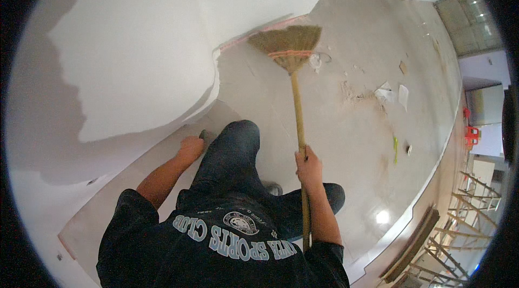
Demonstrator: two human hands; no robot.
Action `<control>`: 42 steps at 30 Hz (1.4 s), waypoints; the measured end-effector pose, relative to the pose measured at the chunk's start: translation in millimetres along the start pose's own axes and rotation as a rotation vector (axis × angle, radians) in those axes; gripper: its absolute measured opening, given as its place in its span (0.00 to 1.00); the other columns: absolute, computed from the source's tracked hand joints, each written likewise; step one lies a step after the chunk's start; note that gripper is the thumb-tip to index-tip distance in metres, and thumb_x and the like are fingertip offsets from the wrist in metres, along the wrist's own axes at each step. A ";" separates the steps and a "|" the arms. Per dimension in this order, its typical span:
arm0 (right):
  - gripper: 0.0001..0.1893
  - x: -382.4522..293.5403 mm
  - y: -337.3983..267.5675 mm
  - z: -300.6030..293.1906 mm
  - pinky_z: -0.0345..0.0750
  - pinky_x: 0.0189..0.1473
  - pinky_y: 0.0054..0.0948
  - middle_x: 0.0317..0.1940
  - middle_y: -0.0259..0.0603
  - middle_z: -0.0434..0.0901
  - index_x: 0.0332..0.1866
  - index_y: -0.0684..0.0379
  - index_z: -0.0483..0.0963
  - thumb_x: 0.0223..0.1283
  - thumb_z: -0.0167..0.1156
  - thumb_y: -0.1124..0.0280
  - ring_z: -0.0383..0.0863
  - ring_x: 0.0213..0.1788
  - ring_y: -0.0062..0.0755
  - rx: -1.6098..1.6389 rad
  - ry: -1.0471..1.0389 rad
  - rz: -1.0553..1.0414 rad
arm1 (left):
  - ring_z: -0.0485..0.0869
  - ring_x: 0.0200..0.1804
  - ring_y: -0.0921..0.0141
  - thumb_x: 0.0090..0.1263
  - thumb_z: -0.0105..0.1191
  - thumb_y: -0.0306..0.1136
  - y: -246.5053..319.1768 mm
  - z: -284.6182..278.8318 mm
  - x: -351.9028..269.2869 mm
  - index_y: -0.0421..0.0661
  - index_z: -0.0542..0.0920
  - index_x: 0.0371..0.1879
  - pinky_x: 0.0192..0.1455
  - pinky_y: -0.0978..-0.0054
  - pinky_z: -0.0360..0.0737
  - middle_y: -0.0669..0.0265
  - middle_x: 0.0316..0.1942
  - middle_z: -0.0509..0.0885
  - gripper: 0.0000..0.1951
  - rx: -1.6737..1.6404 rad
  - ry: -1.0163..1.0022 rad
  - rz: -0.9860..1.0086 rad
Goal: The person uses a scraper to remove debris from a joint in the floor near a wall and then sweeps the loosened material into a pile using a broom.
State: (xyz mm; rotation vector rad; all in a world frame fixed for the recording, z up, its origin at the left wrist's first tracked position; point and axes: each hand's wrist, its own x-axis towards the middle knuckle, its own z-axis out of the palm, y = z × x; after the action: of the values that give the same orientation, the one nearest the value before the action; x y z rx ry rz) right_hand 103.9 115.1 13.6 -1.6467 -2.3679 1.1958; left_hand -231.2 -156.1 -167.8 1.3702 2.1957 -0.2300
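Observation:
My right hand (310,169) is wrapped around the wooden handle (298,113) of a straw broom. The broom's fan-shaped straw head (290,46), bound with reddish stitching, rests on the tiled floor (259,97) close to the foot of the white wall (162,36). Low beside my bent left knee, my left hand (191,148) is curled near the wall. A small dark object (204,136) shows at its fingers; whether the hand grips it is unclear. Just right of the broom head lies a whitish round item (315,61).
Paper scraps (385,92), a brown piece (402,67), a bright green strip (395,150) and dusty debris (352,93) lie on the floor to the right. Farther right are stacked dark boards (411,243), wooden trestles (466,223) and a red plastic stool (472,136).

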 end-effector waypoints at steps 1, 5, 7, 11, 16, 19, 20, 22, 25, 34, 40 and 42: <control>0.20 -22.4 -1.7 -9.0 0.80 0.38 0.49 0.33 0.59 0.82 0.59 0.63 0.73 0.70 0.58 0.60 0.83 0.35 0.58 0.025 -0.079 0.069 | 0.89 0.39 0.51 0.63 0.56 0.28 0.7 -4.2 -1.5 0.40 0.89 0.33 0.42 0.53 0.86 0.49 0.35 0.89 0.09 -0.028 -0.014 0.012; 0.20 -59.9 -7.8 14.0 0.81 0.45 0.55 0.38 0.63 0.83 0.58 0.62 0.73 0.69 0.58 0.59 0.83 0.43 0.68 -0.079 -0.191 -0.054 | 0.89 0.39 0.50 0.63 0.56 0.28 9.0 -22.2 -7.4 0.39 0.89 0.33 0.40 0.51 0.86 0.49 0.35 0.89 0.09 0.024 -0.081 0.000; 0.21 -36.1 -6.4 42.4 0.81 0.46 0.54 0.39 0.62 0.84 0.59 0.61 0.73 0.69 0.58 0.58 0.84 0.43 0.68 -0.121 -0.230 -0.067 | 0.89 0.39 0.50 0.64 0.55 0.28 13.2 -24.4 -7.6 0.39 0.89 0.34 0.40 0.50 0.85 0.48 0.35 0.89 0.09 -0.017 -0.066 0.009; 0.23 35.1 6.0 63.8 0.82 0.36 0.44 0.33 0.55 0.84 0.61 0.65 0.74 0.69 0.59 0.58 0.85 0.31 0.51 -0.004 -0.172 0.007 | 0.89 0.40 0.50 0.65 0.55 0.28 14.0 -6.4 -1.0 0.38 0.88 0.36 0.41 0.50 0.85 0.48 0.36 0.88 0.10 -0.003 -0.035 0.082; 0.22 21.5 20.5 16.2 0.80 0.28 0.37 0.26 0.46 0.80 0.62 0.64 0.74 0.71 0.58 0.59 0.82 0.23 0.37 0.070 0.057 0.012 | 0.89 0.42 0.49 0.66 0.55 0.28 7.1 22.0 11.8 0.38 0.88 0.36 0.42 0.50 0.85 0.48 0.37 0.89 0.10 0.004 -0.061 0.002; 0.22 -26.0 32.6 -17.5 0.79 0.24 0.33 0.23 0.43 0.80 0.63 0.63 0.73 0.71 0.58 0.60 0.81 0.19 0.31 0.213 -0.096 0.131 | 0.89 0.42 0.49 0.66 0.55 0.28 11.2 24.1 13.9 0.38 0.88 0.37 0.42 0.50 0.85 0.47 0.37 0.89 0.10 0.020 -0.088 -0.013; 0.22 -39.5 36.0 -19.4 0.80 0.25 0.34 0.23 0.44 0.80 0.63 0.63 0.73 0.71 0.58 0.60 0.82 0.20 0.33 0.144 -0.119 0.094 | 0.89 0.42 0.49 0.66 0.55 0.28 15.4 22.7 12.4 0.38 0.88 0.37 0.42 0.50 0.85 0.47 0.37 0.89 0.10 0.031 -0.102 -0.003; 0.22 -60.5 47.5 -17.3 0.81 0.27 0.37 0.24 0.46 0.80 0.64 0.62 0.73 0.71 0.58 0.60 0.83 0.22 0.37 0.088 -0.167 -0.063 | 0.89 0.42 0.50 0.65 0.55 0.27 26.0 18.5 8.4 0.38 0.89 0.38 0.42 0.51 0.85 0.47 0.37 0.89 0.10 0.020 -0.078 -0.061; 0.23 -61.1 70.4 1.4 0.83 0.36 0.45 0.32 0.59 0.83 0.62 0.62 0.73 0.70 0.58 0.58 0.87 0.33 0.52 -0.001 -0.286 -0.169 | 0.88 0.41 0.48 0.68 0.55 0.36 43.3 11.4 2.3 0.40 0.87 0.42 0.44 0.49 0.85 0.46 0.37 0.88 0.13 -0.043 0.039 -0.147; 0.18 75.0 147.3 -78.3 0.82 0.29 0.39 0.24 0.50 0.82 0.52 0.65 0.76 0.71 0.57 0.60 0.85 0.22 0.42 -0.101 0.037 0.066 | 0.89 0.46 0.51 0.67 0.55 0.28 69.5 5.5 18.0 0.41 0.89 0.42 0.47 0.53 0.86 0.49 0.42 0.89 0.11 0.238 -0.144 -0.124; 0.24 6.9 164.5 -139.0 0.77 0.23 0.30 0.21 0.38 0.76 0.64 0.65 0.73 0.70 0.60 0.61 0.76 0.18 0.27 0.027 0.224 -0.012 | 0.86 0.52 0.49 0.70 0.52 0.30 88.3 18.6 33.5 0.40 0.87 0.47 0.53 0.52 0.83 0.49 0.50 0.86 0.13 0.034 0.021 -0.232; 0.24 -27.3 169.5 -153.4 0.75 0.20 0.27 0.21 0.36 0.76 0.66 0.65 0.72 0.71 0.61 0.61 0.74 0.18 0.23 0.158 0.110 0.120 | 0.85 0.54 0.50 0.71 0.52 0.31 90.0 7.7 40.0 0.39 0.87 0.47 0.55 0.52 0.82 0.49 0.51 0.86 0.13 0.039 -0.080 -0.238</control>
State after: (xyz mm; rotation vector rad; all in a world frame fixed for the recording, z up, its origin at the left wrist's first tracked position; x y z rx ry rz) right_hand 314.5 206.1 32.3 -1.7739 -2.0801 1.2399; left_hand -163.5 -85.8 -183.2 1.0978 2.2949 -0.4092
